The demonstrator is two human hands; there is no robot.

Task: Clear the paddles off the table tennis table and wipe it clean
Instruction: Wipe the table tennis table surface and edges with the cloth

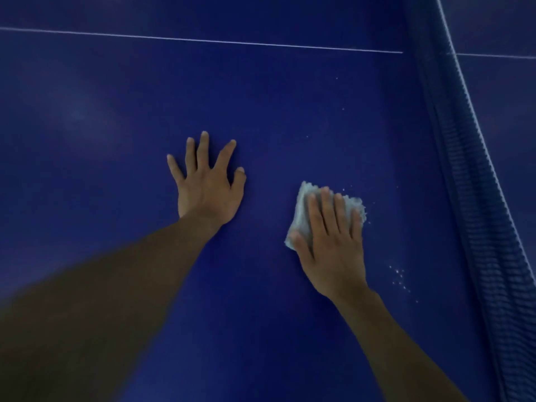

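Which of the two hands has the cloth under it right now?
The right hand, pressing flat on the grey cloth; the left hand rests spread on the bare blue table.

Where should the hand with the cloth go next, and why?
Probably slide the right hand and its grey cloth sideways toward the net, because white specks lie on the blue table between cloth and net. The left hand rests flat, apparently bracing.

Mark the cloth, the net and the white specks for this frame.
cloth (300, 216), head view, its bare left part.
net (472, 198), head view, mesh at mid-length.
white specks (400, 278), head view, the cluster near the net.
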